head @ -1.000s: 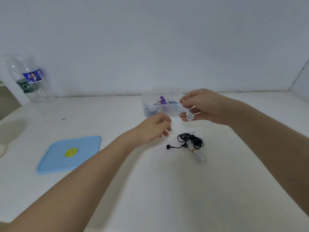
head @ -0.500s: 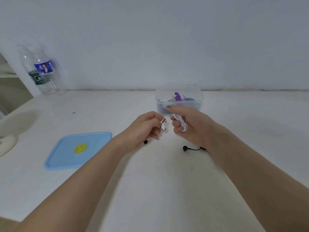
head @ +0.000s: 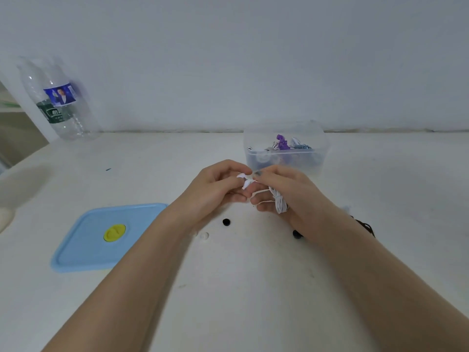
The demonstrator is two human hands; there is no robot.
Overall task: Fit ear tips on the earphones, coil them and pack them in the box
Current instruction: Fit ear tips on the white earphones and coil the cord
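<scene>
My left hand (head: 215, 189) pinches a white earbud (head: 245, 183) of the white earphones. My right hand (head: 286, 196) holds the coiled white cable (head: 279, 205) in its curled fingers, and its thumb and forefinger meet the earbud from the right. A black ear tip (head: 225, 222) and a clear ear tip (head: 204, 235) lie on the table below my hands. The black earphones (head: 296, 234) lie mostly hidden under my right forearm. The clear plastic box (head: 285, 148) stands just behind my hands, with purple and other small parts inside.
A light blue lid (head: 106, 235) with a yellow centre lies flat at the left. A clear water bottle (head: 59, 100) stands at the far left by the wall. The white table (head: 228, 288) meets the wall right behind the box.
My hands have come together in front of the box. My left hand has taken the white earbud, and my right hand has drawn back toward me with the coil.
</scene>
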